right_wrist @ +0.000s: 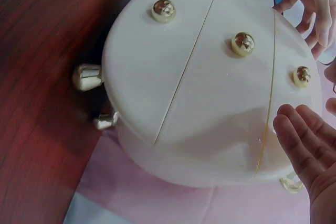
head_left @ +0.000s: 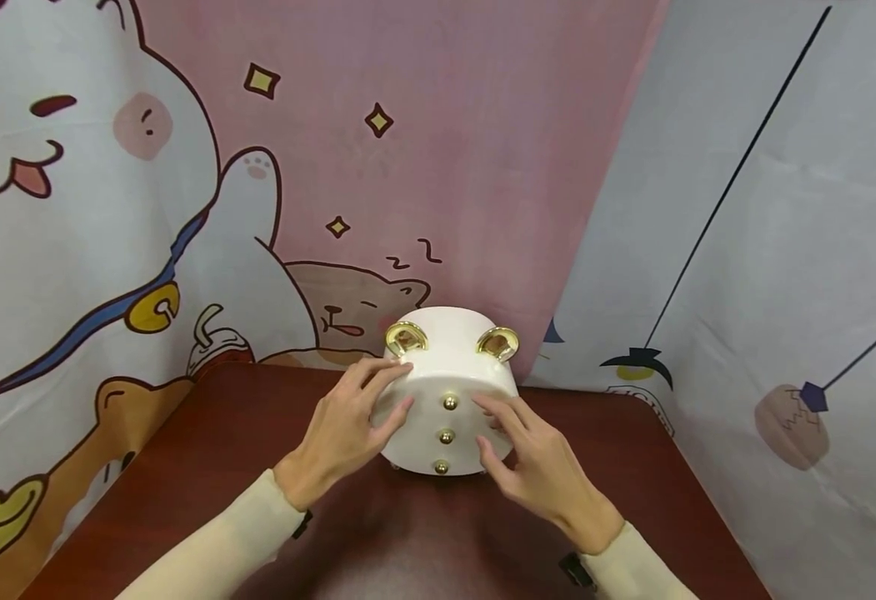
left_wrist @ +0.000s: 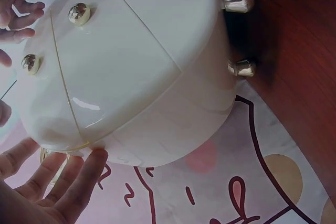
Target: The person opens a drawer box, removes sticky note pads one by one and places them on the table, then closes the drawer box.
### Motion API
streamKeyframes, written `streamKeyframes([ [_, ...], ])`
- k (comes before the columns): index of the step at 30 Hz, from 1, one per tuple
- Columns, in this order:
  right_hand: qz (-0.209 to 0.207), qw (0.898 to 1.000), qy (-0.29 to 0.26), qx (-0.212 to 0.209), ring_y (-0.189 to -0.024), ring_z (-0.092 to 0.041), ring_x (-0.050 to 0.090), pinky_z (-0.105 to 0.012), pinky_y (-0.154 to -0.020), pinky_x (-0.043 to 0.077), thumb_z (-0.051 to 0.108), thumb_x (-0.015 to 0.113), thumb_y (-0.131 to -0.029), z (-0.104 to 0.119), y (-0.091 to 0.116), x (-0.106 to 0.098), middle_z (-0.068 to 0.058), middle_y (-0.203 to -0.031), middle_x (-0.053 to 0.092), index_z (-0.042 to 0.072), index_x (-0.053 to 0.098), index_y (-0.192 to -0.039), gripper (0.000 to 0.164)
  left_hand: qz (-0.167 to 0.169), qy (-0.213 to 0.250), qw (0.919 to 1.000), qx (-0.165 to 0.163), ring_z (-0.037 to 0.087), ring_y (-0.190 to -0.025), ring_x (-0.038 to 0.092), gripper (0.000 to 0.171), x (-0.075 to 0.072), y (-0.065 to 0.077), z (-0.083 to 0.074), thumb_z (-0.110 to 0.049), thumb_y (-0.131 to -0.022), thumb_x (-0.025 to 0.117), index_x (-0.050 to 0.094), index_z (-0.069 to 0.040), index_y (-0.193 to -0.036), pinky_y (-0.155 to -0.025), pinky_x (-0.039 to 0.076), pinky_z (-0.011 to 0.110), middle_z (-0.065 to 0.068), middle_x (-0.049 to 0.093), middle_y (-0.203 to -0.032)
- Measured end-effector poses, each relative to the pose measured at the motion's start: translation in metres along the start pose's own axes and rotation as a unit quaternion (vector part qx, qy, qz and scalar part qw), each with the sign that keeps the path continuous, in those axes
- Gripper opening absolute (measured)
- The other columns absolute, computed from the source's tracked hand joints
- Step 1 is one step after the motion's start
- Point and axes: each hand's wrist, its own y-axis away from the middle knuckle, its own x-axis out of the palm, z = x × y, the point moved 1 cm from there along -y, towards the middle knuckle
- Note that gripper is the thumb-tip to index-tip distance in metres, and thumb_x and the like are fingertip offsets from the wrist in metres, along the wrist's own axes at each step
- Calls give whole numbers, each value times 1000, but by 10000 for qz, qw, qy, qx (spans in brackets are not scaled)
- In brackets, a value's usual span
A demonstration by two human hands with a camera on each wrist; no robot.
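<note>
A white, rounded box with drawer-like seams (head_left: 426, 446) stands on the table, bearing a column of three round gold knobs (head_left: 447, 436). Two gold ear-shaped pieces (head_left: 498, 342) stick up from its top, and short gold feet (right_wrist: 88, 77) lift it off the surface. My left hand (head_left: 338, 429) is at its upper left side with spread fingers; in the left wrist view a fingertip (left_wrist: 98, 154) appears to touch the rim by the upper seam. Before the right half is my right hand (head_left: 546, 467), fingers extended and loosely bent; contact is hard to tell. Neither hand grips anything.
The dark red-brown table (head_left: 257, 433) carries the box near its back edge. Behind it hangs a pink and white cloth (head_left: 483, 167) printed with cartoon animals, and pale printed cloth (head_left: 783, 275) borders the right side.
</note>
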Motion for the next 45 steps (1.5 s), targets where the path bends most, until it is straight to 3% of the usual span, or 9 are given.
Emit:
streamKeyframes([
  [7,47,9994,-335,52,-99,-17,84,-33,-86,70,5,84,-97,5,-11,14,-9,-130,79,4,70,-154,58,-206,-21,9996,212,28,-118,78,37,-1,-4,1,-21,-106,87,82,-14,-143,-89,70,43,10,79,-136],
  [21,195,9992,-307,175,-92,-13,85,-29,-83,70,4,85,-99,4,-21,24,-8,-122,79,6,72,-150,53,-278,-28,9992,268,24,-109,80,30,-2,-10,2,-13,-108,85,86,-14,-139,-82,70,38,8,81,-129],
  [28,229,9990,-351,144,-89,-12,85,-27,-80,69,2,85,-100,4,-24,27,-8,-121,80,5,74,-147,49,-195,-89,9996,159,20,-97,76,26,-5,-13,1,-15,-110,83,87,-15,-136,-73,66,34,7,81,-123],
  [35,117,9998,-156,108,-93,-13,85,-26,-81,69,3,89,-98,5,-28,31,-7,-118,82,6,78,-137,41,-340,-167,9991,170,16,-84,67,24,-1,-13,1,-14,-108,85,87,-17,-132,-67,61,33,4,78,-108],
  [45,66,10000,13,27,-91,-13,82,-24,-81,68,2,94,-95,5,-32,34,-7,-116,83,7,82,-129,36,-403,-136,9989,201,12,-79,61,24,-1,-14,0,-11,-105,88,89,-19,-128,-63,57,30,1,75,-100],
])
